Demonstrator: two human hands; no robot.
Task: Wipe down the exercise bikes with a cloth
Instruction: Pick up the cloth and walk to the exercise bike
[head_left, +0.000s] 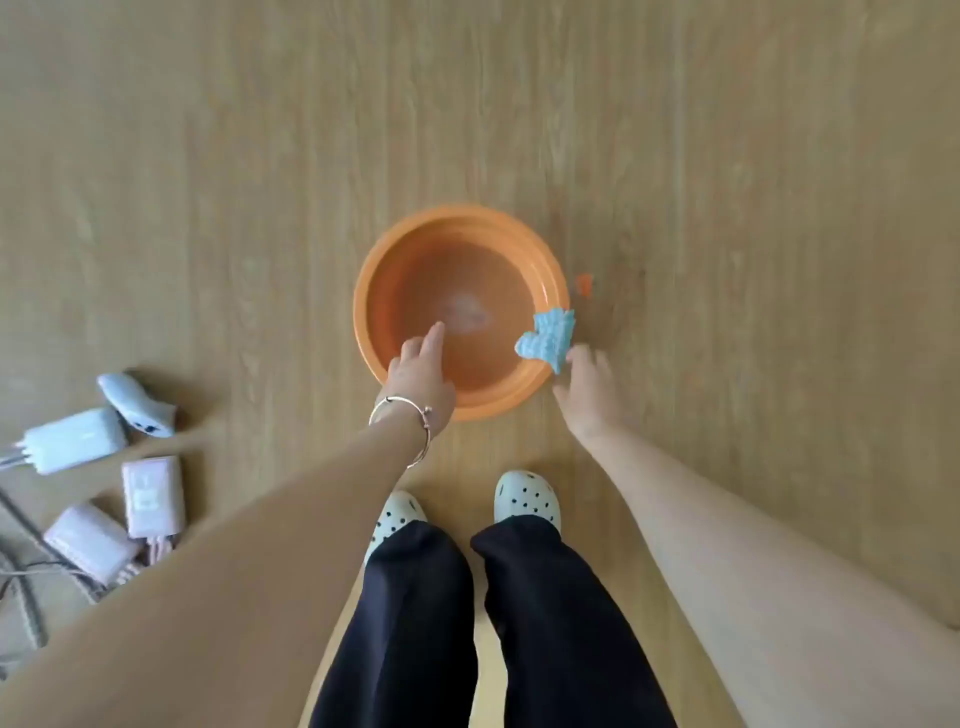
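Observation:
An orange plastic basin (395, 249) stands on the wooden floor in front of my feet; its inside looks wet or filled with water. A small light-blue cloth (548, 338) lies over the basin's right rim. My right hand (589, 387) is at the cloth's lower edge and its fingertips touch it; whether they pinch it is blurred. My left hand (421, 379), with a bangle on the wrist, reaches over the near rim with a straight finger pointing into the basin. No exercise bike is in view.
At the left on the floor lie several chargers or power bricks (78, 441) with tangled cables (26, 587). A small orange scrap (585, 283) lies right of the basin. My feet in pale clogs (527, 499) stand just behind the basin.

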